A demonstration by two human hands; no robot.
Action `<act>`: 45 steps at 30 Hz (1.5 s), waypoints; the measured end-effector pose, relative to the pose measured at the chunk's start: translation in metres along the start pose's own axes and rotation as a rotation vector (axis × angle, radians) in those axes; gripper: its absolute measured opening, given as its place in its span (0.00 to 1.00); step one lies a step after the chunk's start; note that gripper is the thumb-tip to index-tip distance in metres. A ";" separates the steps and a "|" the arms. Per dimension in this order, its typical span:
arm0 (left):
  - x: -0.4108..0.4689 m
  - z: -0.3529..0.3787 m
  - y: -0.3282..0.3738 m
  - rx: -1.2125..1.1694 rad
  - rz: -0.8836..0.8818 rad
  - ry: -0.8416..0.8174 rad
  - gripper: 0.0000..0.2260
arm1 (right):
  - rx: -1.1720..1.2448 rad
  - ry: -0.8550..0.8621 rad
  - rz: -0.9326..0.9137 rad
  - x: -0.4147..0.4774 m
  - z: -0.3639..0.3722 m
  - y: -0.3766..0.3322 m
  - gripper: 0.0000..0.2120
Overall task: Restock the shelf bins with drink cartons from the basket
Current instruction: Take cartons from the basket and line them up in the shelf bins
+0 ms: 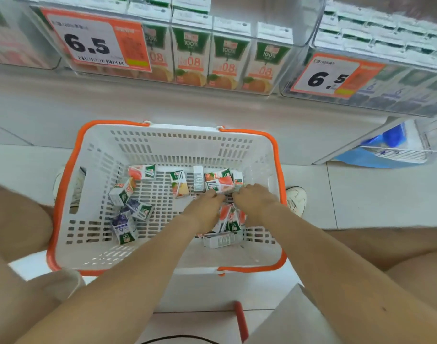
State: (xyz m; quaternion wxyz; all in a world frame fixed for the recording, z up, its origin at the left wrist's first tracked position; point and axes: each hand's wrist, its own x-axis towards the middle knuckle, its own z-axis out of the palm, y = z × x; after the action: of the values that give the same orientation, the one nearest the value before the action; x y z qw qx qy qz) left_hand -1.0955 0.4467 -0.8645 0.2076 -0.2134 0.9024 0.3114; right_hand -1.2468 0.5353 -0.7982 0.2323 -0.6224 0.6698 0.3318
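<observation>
A white basket with orange rim sits on the floor between my knees. Several small drink cartons lie loose on its bottom: orange-fruit ones and purple ones. Both hands reach into the right half. My left hand and my right hand meet at a pink-and-white carton, fingers curled at its near edge; the grip itself is hidden. More cartons lie under my wrists. Above, a clear shelf bin holds upright orange cartons. Another bin at right holds purple ones.
Price tags reading 6.5 hang on the bin fronts. A lower shelf at right holds blue packs. My shoes flank the basket on white floor tiles. A red handle lies near my lap.
</observation>
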 end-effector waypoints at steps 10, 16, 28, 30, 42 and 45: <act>0.014 0.017 0.015 -0.139 -0.129 0.132 0.08 | 0.017 0.100 0.002 0.008 0.022 0.000 0.31; -0.005 -0.003 0.003 -0.488 -0.323 0.088 0.17 | 0.367 0.098 0.018 -0.006 -0.001 0.010 0.39; -0.095 -0.124 -0.017 -1.271 -0.390 0.163 0.09 | 1.202 0.408 0.029 -0.077 -0.099 0.009 0.40; -0.108 -0.141 -0.014 -1.392 -0.332 0.190 0.14 | 1.340 0.487 0.044 -0.092 -0.115 0.008 0.42; -0.190 -0.238 0.018 -1.352 -0.013 0.440 0.27 | 1.689 0.706 -0.134 -0.152 -0.215 -0.021 0.34; -0.204 -0.264 0.024 -1.187 -0.082 0.590 0.30 | 1.838 0.651 -0.244 -0.160 -0.238 -0.023 0.33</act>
State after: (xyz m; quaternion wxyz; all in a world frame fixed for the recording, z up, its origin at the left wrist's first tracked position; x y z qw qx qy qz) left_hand -1.0041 0.3443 -0.5591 -0.1892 -0.4019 0.5879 0.6761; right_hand -1.1815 0.4698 -0.5259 0.4628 -0.3255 0.6295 -0.5325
